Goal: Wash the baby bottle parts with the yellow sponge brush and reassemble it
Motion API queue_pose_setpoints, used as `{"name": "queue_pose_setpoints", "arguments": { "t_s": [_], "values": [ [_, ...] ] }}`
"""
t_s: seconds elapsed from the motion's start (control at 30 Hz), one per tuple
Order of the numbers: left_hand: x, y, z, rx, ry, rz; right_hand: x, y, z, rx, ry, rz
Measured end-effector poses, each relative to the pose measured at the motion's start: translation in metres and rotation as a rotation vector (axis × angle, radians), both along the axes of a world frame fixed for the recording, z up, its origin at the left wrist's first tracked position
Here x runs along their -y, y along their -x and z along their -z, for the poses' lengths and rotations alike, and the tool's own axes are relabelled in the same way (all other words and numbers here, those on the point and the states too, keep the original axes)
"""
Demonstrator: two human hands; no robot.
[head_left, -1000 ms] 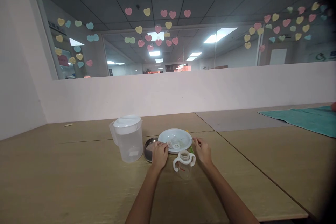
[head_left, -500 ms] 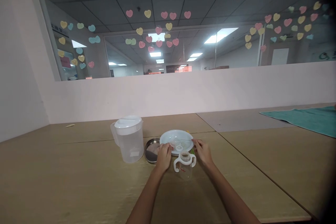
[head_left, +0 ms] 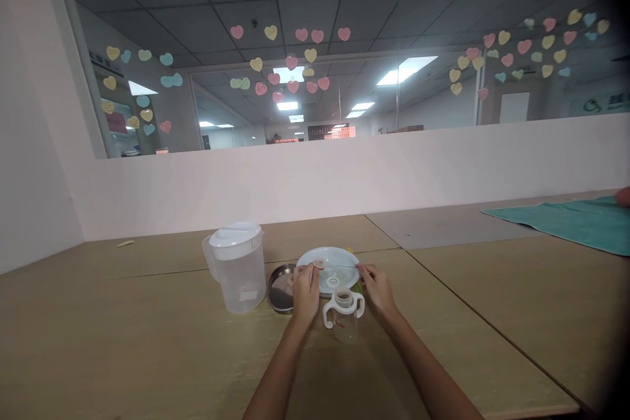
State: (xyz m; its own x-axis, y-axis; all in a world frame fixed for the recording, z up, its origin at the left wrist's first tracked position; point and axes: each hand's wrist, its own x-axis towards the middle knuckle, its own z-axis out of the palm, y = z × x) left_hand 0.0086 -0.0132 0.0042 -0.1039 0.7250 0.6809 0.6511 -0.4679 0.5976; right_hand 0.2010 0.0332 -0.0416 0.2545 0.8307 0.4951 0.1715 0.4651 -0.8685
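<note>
My left hand (head_left: 306,292) is closed, its fingertips pinching a small pale round piece (head_left: 319,264) with a reddish tinge. My right hand (head_left: 378,289) pinches the right end of a thin straight strand (head_left: 344,267), which runs across toward the left hand's piece. Whether the strand enters that piece is too small to tell. Both hands are above the rim of a white plate (head_left: 306,258). On the plate lies a small white ring-shaped part (head_left: 333,283). A clear baby bottle (head_left: 347,328) with two white handles stands uncapped between my wrists.
A round metal dish (head_left: 279,300) sits left of the plate, partly behind my left hand. Beyond it stands a lidded clear pitcher (head_left: 242,279). A teal cloth (head_left: 575,223) lies at the far right, with part of another person's hand (head_left: 623,197) at its edge. A wall (head_left: 236,190) borders the table behind.
The small round piece in my left hand has come up and turned, showing its round reddish face. My right hand keeps its pinch. The view has shifted slightly.
</note>
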Motion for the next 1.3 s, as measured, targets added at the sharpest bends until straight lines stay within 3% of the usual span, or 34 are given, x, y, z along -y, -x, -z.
{"name": "queue_pose_setpoints", "arguments": {
  "t_s": [0.1, 0.23, 0.37, 0.6, 0.73, 1.03, 1.17, 1.3],
  "values": [
    [0.003, -0.005, -0.011, 0.078, -0.022, 0.047, 0.001, 0.000, 0.000, 0.014, 0.005, -0.001],
    [0.007, -0.011, -0.026, 0.324, -0.049, 0.176, 0.001, 0.000, 0.002, 0.040, 0.013, 0.000],
    [0.000, 0.004, -0.027, 0.355, -0.077, 0.059, -0.001, 0.000, 0.004, 0.048, 0.027, 0.002],
    [-0.031, 0.062, 0.005, 0.224, 0.113, -0.143, 0.002, 0.000, 0.003, 0.139, 0.014, 0.041],
    [-0.038, 0.076, 0.017, 0.089, 0.269, -0.220, 0.006, 0.001, 0.000, 0.164, 0.019, 0.064],
    [-0.033, 0.074, 0.022, -0.196, 0.441, -0.368, 0.002, -0.005, -0.002, 0.191, 0.076, 0.173],
    [-0.022, 0.066, 0.015, -0.294, 0.362, -0.373, 0.004, -0.003, -0.003, 0.266, 0.098, 0.179],
    [-0.010, 0.046, 0.004, -0.368, 0.214, -0.252, 0.004, -0.001, -0.002, 0.295, 0.102, 0.163]
  ]
}}
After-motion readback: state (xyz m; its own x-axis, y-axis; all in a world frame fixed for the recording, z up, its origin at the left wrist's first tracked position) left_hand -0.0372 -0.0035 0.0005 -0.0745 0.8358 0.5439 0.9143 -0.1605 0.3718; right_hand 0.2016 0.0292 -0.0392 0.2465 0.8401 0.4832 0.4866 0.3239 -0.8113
